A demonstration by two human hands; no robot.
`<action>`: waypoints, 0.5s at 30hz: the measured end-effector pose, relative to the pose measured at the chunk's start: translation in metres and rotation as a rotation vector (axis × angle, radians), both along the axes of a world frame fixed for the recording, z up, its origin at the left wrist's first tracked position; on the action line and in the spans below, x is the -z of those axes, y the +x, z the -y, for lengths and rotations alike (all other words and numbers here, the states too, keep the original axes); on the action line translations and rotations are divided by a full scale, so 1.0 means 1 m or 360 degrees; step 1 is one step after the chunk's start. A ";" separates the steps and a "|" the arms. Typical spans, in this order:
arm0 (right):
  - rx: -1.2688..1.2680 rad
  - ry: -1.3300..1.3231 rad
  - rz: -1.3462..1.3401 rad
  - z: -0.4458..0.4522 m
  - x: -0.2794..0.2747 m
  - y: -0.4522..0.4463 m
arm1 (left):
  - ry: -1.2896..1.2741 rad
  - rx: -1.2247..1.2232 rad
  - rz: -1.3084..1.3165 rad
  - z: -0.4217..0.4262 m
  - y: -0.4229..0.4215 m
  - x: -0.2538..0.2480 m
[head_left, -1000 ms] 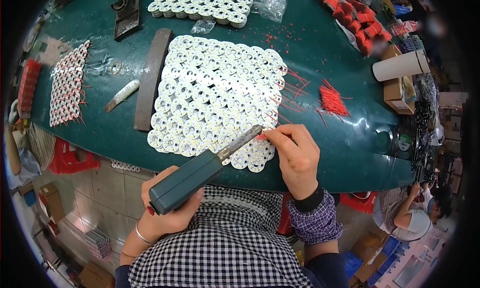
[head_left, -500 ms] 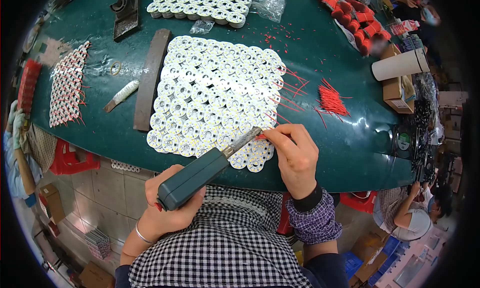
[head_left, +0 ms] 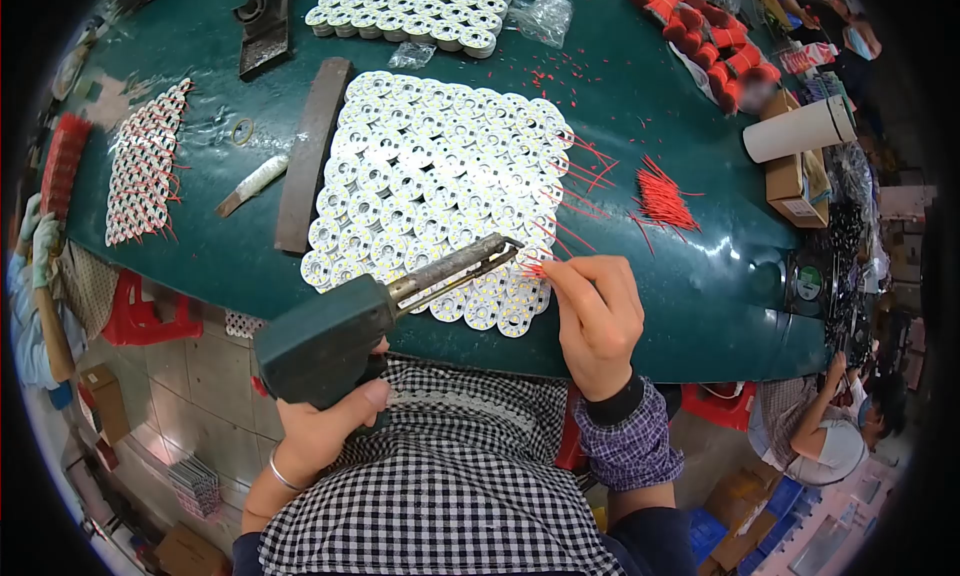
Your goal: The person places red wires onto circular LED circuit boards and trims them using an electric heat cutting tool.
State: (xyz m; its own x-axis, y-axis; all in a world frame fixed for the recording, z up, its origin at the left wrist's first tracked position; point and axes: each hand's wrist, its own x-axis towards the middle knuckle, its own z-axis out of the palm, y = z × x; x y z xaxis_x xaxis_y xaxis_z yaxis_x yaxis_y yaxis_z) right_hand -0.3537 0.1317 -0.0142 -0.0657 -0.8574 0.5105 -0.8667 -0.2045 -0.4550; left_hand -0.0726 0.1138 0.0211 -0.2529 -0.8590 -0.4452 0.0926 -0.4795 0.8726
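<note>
My left hand (head_left: 328, 434) is wrapped round the handle of a dark green soldering gun (head_left: 325, 336). The gun's long metal barrel points up and right, its tip just above the right edge of a panel of round white LED boards (head_left: 415, 191). Beside that tip, my right hand (head_left: 603, 321) pinches a few short red wires (head_left: 534, 270) over the boards; how many is hard to see. Further up the same edge, several red wires (head_left: 585, 166) stick out from the boards. A loose pile of cut red wires (head_left: 664, 196) lies to the right.
A dark metal bar (head_left: 312, 166) lies along the panel's left side, near a white-wrapped blade (head_left: 252, 186). Further left is a wired panel (head_left: 148, 166). More LED boards (head_left: 410, 11) are stacked at the back. Red wire bundles (head_left: 710, 46) and a white roll (head_left: 800, 130) sit right.
The soldering gun has swung left and turned, showing its side and the gap under its barrel. My right hand has shifted slightly with the red wires. The LED panel has barely moved.
</note>
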 end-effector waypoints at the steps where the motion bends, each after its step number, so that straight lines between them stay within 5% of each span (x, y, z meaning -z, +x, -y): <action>1: 0.0026 -0.0006 -0.0016 -0.004 0.001 0.001 | -0.0004 -0.0003 0.0000 0.001 0.000 0.001; 10: 0.0089 -0.0082 -0.0134 -0.024 0.015 0.000 | -0.0381 0.0205 0.0362 -0.008 -0.003 0.006; 15: 0.0074 -0.0071 -0.0145 -0.025 0.015 0.000 | -0.0970 0.0515 0.0672 -0.006 -0.006 0.006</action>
